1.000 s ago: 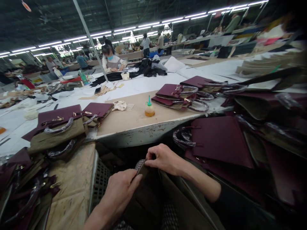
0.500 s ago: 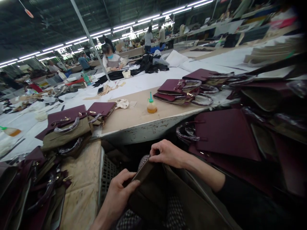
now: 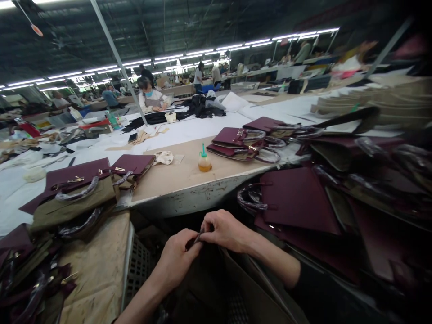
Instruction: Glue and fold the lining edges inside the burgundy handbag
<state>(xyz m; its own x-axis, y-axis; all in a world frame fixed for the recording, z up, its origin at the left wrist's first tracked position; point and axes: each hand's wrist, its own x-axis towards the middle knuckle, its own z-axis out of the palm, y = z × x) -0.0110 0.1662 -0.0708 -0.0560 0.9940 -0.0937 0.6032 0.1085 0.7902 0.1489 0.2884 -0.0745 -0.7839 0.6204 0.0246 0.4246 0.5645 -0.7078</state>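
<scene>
Dark olive-brown fabric [image 3: 209, 279] hangs over my lap, its top edge raised between my two hands. My left hand [image 3: 177, 254] pinches that edge between thumb and fingers. Close beside it, nearly touching, my right hand [image 3: 224, 229] pinches the same edge. The lower part of the fabric is dark and hard to make out. To the right of my right hand lies a maroon bag [image 3: 297, 198] with plastic-wrapped handles. A bottle [image 3: 204, 163] of amber liquid with a green nozzle stands on the table beyond my hands.
More maroon bags [image 3: 77, 173] are stacked at the left and right. A paper-covered surface [image 3: 97, 270] and a plastic crate [image 3: 137, 265] are at lower left. The table's worn edge [image 3: 189, 193] runs ahead of me. A person [image 3: 151, 99] sits across the table near a slanted pole [image 3: 118, 58].
My left hand has moved up and right along the fabric edge, close to my right hand. The camera view has shifted, so the table and bags appear further left.
</scene>
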